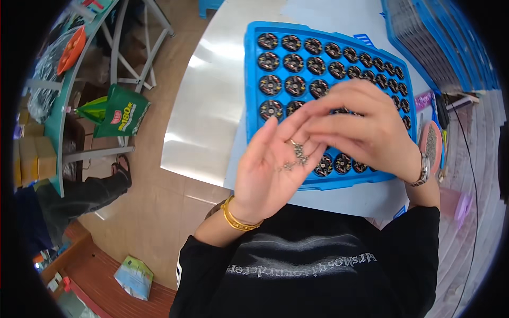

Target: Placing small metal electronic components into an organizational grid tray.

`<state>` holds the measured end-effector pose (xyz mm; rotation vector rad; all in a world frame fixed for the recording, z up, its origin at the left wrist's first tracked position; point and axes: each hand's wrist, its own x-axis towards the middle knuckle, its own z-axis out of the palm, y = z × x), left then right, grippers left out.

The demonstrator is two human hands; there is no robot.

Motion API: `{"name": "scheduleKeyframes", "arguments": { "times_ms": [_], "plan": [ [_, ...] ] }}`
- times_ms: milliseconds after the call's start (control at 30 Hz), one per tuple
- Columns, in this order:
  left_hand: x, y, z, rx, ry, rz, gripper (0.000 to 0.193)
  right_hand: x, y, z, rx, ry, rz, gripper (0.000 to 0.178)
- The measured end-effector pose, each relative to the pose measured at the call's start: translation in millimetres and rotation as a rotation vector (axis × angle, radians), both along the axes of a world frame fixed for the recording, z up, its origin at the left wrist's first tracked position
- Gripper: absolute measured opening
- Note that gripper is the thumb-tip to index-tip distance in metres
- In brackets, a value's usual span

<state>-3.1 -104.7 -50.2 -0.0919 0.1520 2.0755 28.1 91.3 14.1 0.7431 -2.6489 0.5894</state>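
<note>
My left hand point(266, 175) is turned palm up in front of the blue tray point(328, 185), its fingers extended. A small heap of tiny metal screws point(300, 155) lies in that palm. Over the tray, my right hand point(374, 126) reaches across to the left fingers with its fingertips drawn together. Whatever those fingertips hold is too small or hidden to make out. Round black parts point(293, 62) with dark, shiny faces sit in rows in the tray, some covered by my hands.
At the back right stand stacked blue trays point(424, 42). A pink oval dish point(432, 143) of small metal pieces lies right of my right wrist. A green bag point(119, 112) hangs by the left-hand bench, where another person's leg point(79, 196) shows.
</note>
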Motion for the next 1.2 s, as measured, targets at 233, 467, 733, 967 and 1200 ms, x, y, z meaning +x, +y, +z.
{"name": "scheduleKeyframes", "arguments": {
  "times_ms": [233,467,733,967,1200],
  "plan": [
    [17.0,0.2,-24.4,0.112,0.041,0.039,0.046,5.6,-24.0,0.9,0.086,-0.07,0.03,0.024],
    [18.2,7.9,-28.4,0.213,0.08,-0.01,0.054,16.3,-35.0,-2.1,0.04,-0.071,-0.067,0.023],
    [17.6,16.5,-30.3,0.226,-0.006,-0.048,0.056,19.1,-13.1,8.3,0.197,-0.014,-0.136,0.019],
    [8.1,-1.9,1.5,0.007,-0.078,-0.111,0.049,5.5,2.2,2.9,-0.094,-0.298,-0.077,0.019],
    [-2.4,-3.5,6.1,-0.018,0.053,-0.145,0.063,-19.8,36.7,-12.9,-0.077,-0.203,-0.284,0.011]
  ]
}}
